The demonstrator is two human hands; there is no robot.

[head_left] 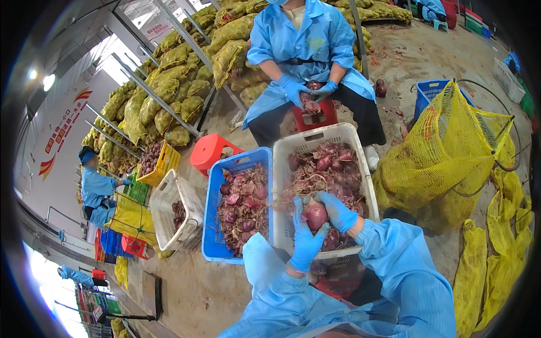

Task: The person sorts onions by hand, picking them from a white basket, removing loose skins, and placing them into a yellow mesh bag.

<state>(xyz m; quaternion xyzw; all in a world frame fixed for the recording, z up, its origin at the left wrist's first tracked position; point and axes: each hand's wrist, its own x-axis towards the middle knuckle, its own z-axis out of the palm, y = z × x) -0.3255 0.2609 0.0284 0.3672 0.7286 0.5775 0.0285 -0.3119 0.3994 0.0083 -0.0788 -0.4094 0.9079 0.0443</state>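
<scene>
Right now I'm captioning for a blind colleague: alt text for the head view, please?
A blue-gloved left hand and right hand hold a red onion over a white crate of onions. A blue crate stands left of it; a co-worker sits opposite.

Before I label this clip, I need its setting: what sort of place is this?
Probably an onion-handling workshop or warehouse: filled yellow mesh sacks are piled high behind, and a blue crate and the nearest white crate hold red onions and loose skins.

I see room to move above the white box (288, 147). The blue box (212, 214) and yellow bag (425, 155) block the sides.
</scene>
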